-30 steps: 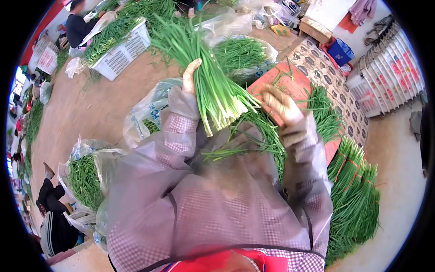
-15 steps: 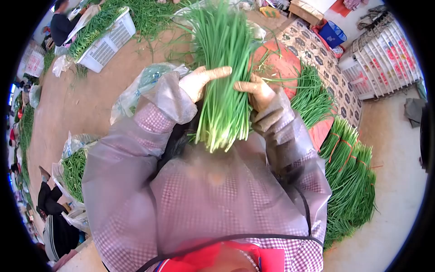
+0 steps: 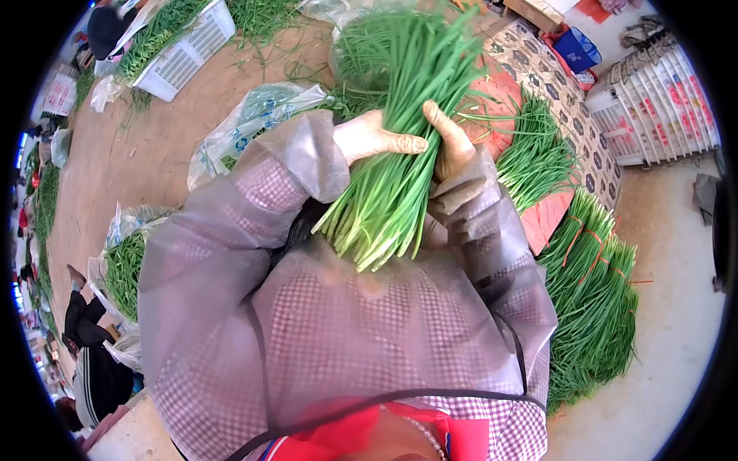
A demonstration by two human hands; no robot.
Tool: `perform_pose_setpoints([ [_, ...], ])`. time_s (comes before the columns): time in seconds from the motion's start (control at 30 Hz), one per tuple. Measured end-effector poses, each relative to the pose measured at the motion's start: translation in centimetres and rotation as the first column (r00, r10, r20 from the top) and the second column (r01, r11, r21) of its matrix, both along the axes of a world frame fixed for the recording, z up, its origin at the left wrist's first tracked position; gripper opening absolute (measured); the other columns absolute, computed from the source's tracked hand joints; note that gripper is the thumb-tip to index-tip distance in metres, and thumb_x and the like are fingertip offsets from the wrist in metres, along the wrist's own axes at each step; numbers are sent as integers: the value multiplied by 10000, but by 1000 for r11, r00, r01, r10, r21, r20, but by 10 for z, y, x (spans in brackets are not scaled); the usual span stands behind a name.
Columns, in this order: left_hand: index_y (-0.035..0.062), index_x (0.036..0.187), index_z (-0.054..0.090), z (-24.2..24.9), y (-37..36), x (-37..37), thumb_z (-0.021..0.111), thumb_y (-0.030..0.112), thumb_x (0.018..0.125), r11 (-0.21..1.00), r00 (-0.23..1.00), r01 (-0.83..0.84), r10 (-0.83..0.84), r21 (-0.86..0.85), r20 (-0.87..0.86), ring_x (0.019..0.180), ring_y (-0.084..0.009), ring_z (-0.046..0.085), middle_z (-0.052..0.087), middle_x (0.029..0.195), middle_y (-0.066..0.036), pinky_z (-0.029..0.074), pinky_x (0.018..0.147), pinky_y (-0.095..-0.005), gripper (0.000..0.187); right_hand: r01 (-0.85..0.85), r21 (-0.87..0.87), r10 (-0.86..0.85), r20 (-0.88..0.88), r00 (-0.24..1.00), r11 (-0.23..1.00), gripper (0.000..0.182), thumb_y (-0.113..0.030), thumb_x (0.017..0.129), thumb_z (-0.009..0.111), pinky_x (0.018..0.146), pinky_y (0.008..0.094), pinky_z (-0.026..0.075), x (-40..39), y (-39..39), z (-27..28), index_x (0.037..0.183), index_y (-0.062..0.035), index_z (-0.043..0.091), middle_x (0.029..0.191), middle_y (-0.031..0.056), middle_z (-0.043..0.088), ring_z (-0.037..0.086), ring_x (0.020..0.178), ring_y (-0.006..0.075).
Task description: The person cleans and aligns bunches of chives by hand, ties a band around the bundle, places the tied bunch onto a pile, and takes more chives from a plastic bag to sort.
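Note:
A thick bunch of green garlic chives (image 3: 400,184) is held in front of my chest, its pale cut ends pointing down and its leaf tips leaning up to the right. My left hand (image 3: 377,140) is closed around the bunch from the left, thumb lying across the front. From the other side my right hand (image 3: 455,146) grips its right edge, thumb upright and the other fingers hidden behind the stems. Loose chives (image 3: 538,157) lie on a reddish covering (image 3: 496,104) to the right. Nearer me are chive bundles (image 3: 588,300) tied with red bands.
Plastic bags with greens (image 3: 127,273) stand at the left, and another plastic bag (image 3: 257,123) lies beyond my left arm. A white crate (image 3: 188,58) of chives is at the upper left, near a person (image 3: 108,31). Stacked white crates (image 3: 653,104) and a blue bucket (image 3: 576,54) are at the right.
The bunch has tilted, its leaf tips going right and its cut ends left. My left hand has shifted right and slightly down across it; my right thumb has turned from sideways to upright.

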State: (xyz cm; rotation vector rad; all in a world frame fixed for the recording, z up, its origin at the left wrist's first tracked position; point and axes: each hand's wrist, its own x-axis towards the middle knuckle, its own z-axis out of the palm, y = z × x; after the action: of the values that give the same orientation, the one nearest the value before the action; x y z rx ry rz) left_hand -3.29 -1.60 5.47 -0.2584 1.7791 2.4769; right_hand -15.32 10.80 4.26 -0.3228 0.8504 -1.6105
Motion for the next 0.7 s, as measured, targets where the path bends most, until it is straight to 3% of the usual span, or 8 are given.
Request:
perform_pose_setpoints([
  [0.2,40,1238,481,0,-2,-21,768,314,742,995,995,96,-97,-36,-23,1029,-165,546,583,1083,-52,440,910,-318,635,64,-67,-59,76,995,996,575,-367,790,673,888,457,484,-21,-12,-9,1221,-26,501,1118,162,589,584,1008,291],
  [0.27,35,1215,492,2,-5,-25,772,337,731,956,960,274,-265,-110,88,1034,-174,548,583,1078,-63,448,901,-329,635,30,-228,-22,38,999,973,618,-345,776,667,943,453,452,-16,-11,-2,1249,3,472,1191,185,549,545,1080,313],
  [0.33,38,1160,524,8,-3,-24,770,323,732,961,947,275,-278,39,160,1017,-181,561,586,1075,-74,466,870,-335,570,1,-247,5,25,1000,969,650,-319,756,665,967,455,436,-20,-11,-5,1266,21,451,1243,199,513,514,1127,327],
  [0.4,43,1143,528,11,-2,-25,770,298,732,935,853,248,-335,253,400,999,-177,568,580,1082,-80,478,841,-334,541,-19,-274,9,-39,999,961,660,-300,751,667,950,447,451,-22,-10,-4,1278,26,438,1244,191,519,529,1106,314],
  [0.43,47,1126,531,5,-3,-28,766,296,735,954,903,253,-292,159,316,951,-179,587,598,1040,-79,487,815,-330,520,-20,-255,27,22,999,967,583,-258,738,669,904,429,476,-26,-12,-10,1215,27,493,1122,172,587,570,1012,297],
  [0.57,41,1147,534,7,7,-29,724,327,777,960,932,228,-263,164,248,898,-168,606,627,978,-66,484,823,-315,505,115,-193,-98,97,990,974,349,-174,716,662,791,406,507,-37,-9,-16,1008,1,587,841,120,617,592,824,272],
  [0.67,31,1182,522,-2,6,-15,706,329,793,948,902,269,-310,170,300,889,-150,607,627,1001,-68,488,809,-293,523,191,-257,-162,129,978,948,368,-171,723,658,778,404,507,-52,2,-7,1038,-5,565,872,118,609,595,824,276],
  [0.7,2,1112,573,-14,7,-6,713,402,775,974,938,210,-225,85,263,805,-144,620,657,945,-78,501,737,-287,542,248,-297,-212,148,966,922,405,-174,732,651,789,393,495,-65,4,-12,1081,-9,527,903,107,581,581,819,267],
])
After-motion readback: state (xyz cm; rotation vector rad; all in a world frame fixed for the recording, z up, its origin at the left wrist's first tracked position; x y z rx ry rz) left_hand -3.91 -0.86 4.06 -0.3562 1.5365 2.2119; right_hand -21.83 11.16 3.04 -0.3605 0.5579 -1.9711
